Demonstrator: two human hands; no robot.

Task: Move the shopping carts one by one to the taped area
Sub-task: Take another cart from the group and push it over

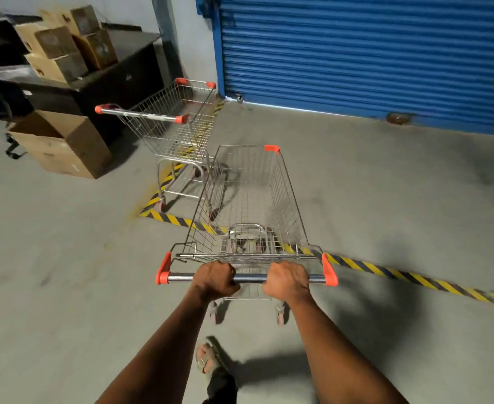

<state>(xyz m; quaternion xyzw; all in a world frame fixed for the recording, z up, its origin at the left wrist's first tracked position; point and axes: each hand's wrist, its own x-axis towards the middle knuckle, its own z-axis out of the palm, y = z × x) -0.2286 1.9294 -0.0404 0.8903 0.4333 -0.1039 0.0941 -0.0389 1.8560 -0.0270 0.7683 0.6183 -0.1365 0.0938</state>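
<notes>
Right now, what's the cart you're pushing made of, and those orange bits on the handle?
The cart looks like shiny metal wire: thin silvery bars in a grid that you can see through. Its handle bar, gripped by both hands, looks like polished metal tube. The orange end caps are probably plastic: solid colour, smooth, moulded.

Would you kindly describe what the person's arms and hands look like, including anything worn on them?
Both forearms are bare, with no sleeves in view. The left hand and right hand wear no gloves; no rings, watch or bracelets show.
</notes>
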